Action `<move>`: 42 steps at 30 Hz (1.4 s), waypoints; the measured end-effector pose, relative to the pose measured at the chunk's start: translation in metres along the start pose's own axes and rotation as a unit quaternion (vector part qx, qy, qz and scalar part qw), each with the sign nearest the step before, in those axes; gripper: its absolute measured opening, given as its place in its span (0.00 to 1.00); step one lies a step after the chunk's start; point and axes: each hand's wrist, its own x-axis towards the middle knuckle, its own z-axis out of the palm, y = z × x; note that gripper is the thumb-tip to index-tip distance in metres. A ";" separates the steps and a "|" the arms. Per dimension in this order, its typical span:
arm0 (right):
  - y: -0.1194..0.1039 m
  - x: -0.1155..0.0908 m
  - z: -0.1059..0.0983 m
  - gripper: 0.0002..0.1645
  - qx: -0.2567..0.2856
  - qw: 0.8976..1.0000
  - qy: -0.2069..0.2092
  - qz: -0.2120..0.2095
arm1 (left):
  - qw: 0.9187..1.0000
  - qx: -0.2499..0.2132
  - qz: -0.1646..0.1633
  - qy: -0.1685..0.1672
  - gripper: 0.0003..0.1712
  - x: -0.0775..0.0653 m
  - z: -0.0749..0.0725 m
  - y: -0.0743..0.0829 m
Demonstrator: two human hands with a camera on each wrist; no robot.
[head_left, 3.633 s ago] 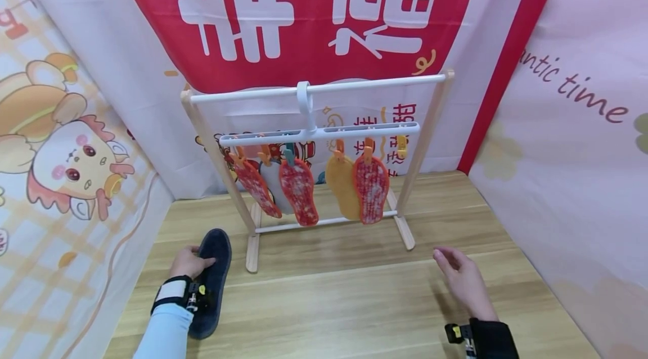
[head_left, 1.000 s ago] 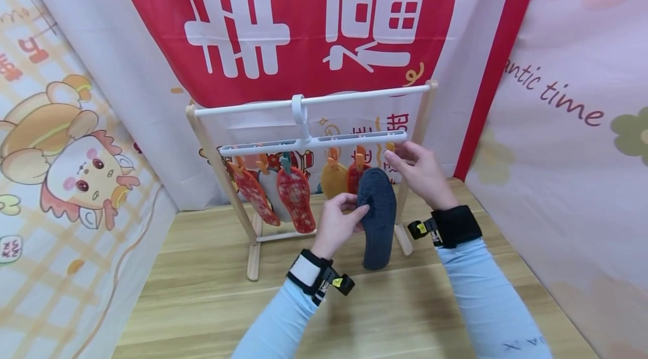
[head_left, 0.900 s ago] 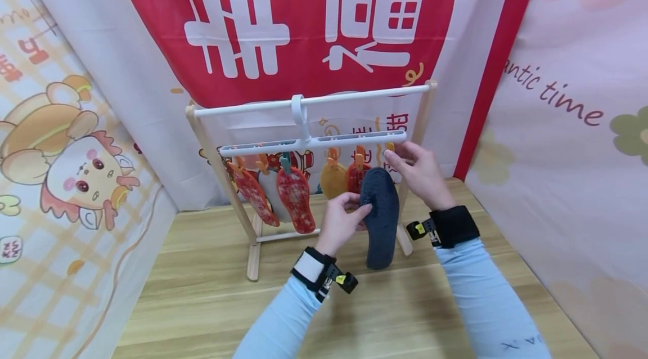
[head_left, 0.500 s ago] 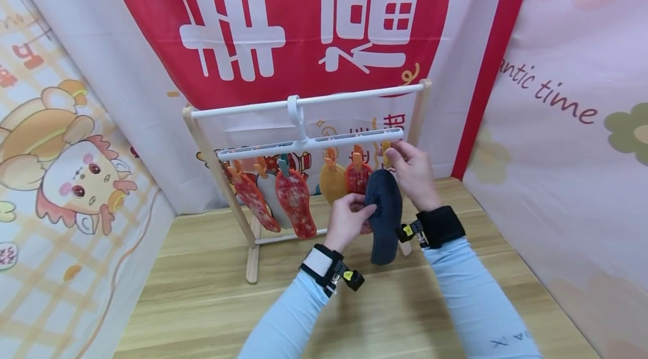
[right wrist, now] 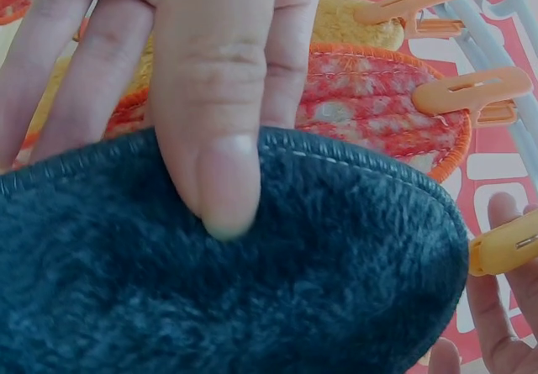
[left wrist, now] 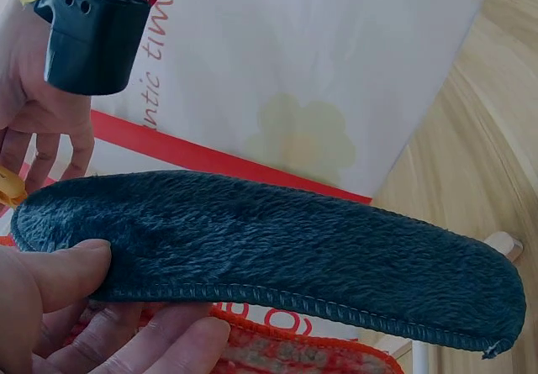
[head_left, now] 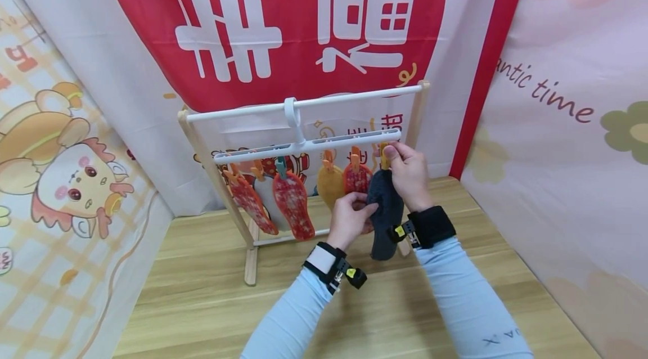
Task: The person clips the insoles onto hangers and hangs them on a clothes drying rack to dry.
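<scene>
A dark blue plush insole (head_left: 387, 224) hangs upright below the right end of the white hanger (head_left: 324, 144). My left hand (head_left: 347, 217) pinches its left edge; the thumb lies on the plush face in the left wrist view, and the other fingers go behind. Up at the hanger's end, my right hand (head_left: 411, 178) pinches the yellow clothespin (head_left: 385, 156) between thumb and fingers. That clothespin's tip meets the upper end of the insole (right wrist: 353, 265) in the right wrist view. Whether it bites the fabric is hard to tell.
Red patterned insoles (head_left: 290, 204), a yellow insole (head_left: 329, 183) and a grey one (head_left: 267, 201) hang from orange and teal clothespins. A wooden rack (head_left: 230, 196) with a white top rod bears the hanger. Printed cloth surrounds the wooden table (head_left: 202, 314).
The left hand has lifted the blue insole from the table's left side up to the rack. My right hand has come to the yellow clothespin, which now meets the insole's upper end.
</scene>
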 end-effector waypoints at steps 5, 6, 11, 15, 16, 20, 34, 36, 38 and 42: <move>-0.001 0.000 0.001 0.39 0.010 1.000 0.002 0.009 | 1.000 0.006 0.005 0.005 0.16 0.001 0.001 0.003; -0.001 0.000 0.000 0.39 0.012 1.000 0.002 0.012 | 1.000 0.007 0.008 0.008 0.15 0.001 0.001 0.004; -0.002 0.000 0.001 0.38 0.022 1.000 0.003 0.020 | 0.999 0.012 0.027 0.022 0.16 0.001 0.002 0.008; -0.003 0.000 0.001 0.37 0.031 0.999 0.002 0.022 | 0.999 0.014 0.028 0.029 0.15 0.001 0.003 0.012; -0.003 0.000 0.001 0.37 0.033 0.999 0.002 0.023 | 0.999 0.014 0.026 0.031 0.15 0.002 0.004 0.013; -0.003 0.000 0.001 0.37 0.033 0.999 0.003 0.028 | 0.999 0.008 0.022 0.035 0.15 0.002 0.006 0.016; -0.005 -0.003 -0.004 0.33 0.049 0.998 -0.033 0.024 | 0.999 -0.005 0.022 0.026 0.17 0.003 0.005 0.018; -0.005 -0.003 -0.004 0.32 0.046 0.998 -0.037 0.023 | 1.000 0.001 0.021 0.023 0.17 0.003 0.005 0.017; -0.005 -0.002 -0.004 0.32 0.040 0.998 -0.042 0.024 | 1.000 0.011 0.020 0.019 0.18 0.003 0.004 0.017; -0.005 -0.002 -0.005 0.35 0.025 0.998 -0.053 0.031 | 1.000 0.020 0.019 0.011 0.19 0.003 0.002 0.016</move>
